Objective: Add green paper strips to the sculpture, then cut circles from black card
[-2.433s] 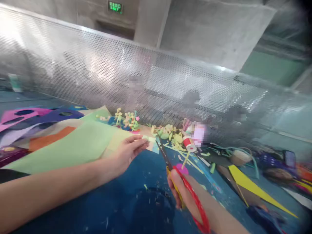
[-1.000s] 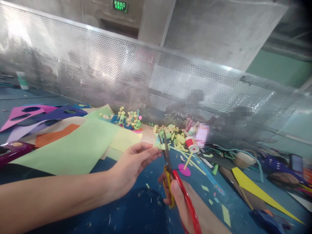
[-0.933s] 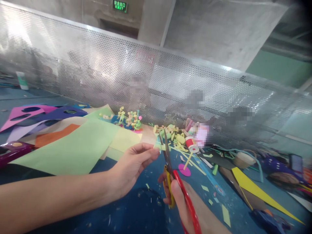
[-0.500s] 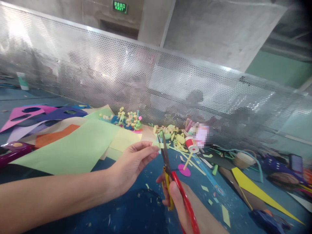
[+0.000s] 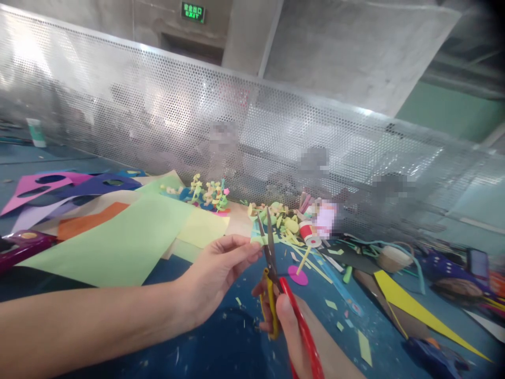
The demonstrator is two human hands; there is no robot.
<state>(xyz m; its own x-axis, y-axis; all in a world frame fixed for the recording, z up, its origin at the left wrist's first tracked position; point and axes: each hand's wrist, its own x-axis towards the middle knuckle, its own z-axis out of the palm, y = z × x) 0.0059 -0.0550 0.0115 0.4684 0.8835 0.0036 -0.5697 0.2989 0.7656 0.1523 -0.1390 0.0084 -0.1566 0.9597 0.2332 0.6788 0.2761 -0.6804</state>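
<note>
My left hand (image 5: 215, 271) pinches a small pale green paper strip (image 5: 257, 240) between thumb and fingertips, held just above the blue table (image 5: 221, 347). My right hand (image 5: 290, 329) grips a pair of scissors (image 5: 272, 263) with a red and a yellow handle. Its dark blades are slightly apart and straddle the free end of the strip. Both hands hover near the middle of the view, close together.
Large sheets of green (image 5: 118, 242), yellow, orange and purple paper lie at the left. Small paper figures (image 5: 207, 195), a thread spool (image 5: 308, 233), a pink disc on a stick (image 5: 298, 273) and yellow offcuts (image 5: 410, 305) crowd the right. A perforated metal screen (image 5: 236, 131) runs along the back.
The scissor blades closed on the strip half a second ago and now stand apart again. Since 2.4 s ago both hands have drawn nearer to me and more scraps lie on the table.
</note>
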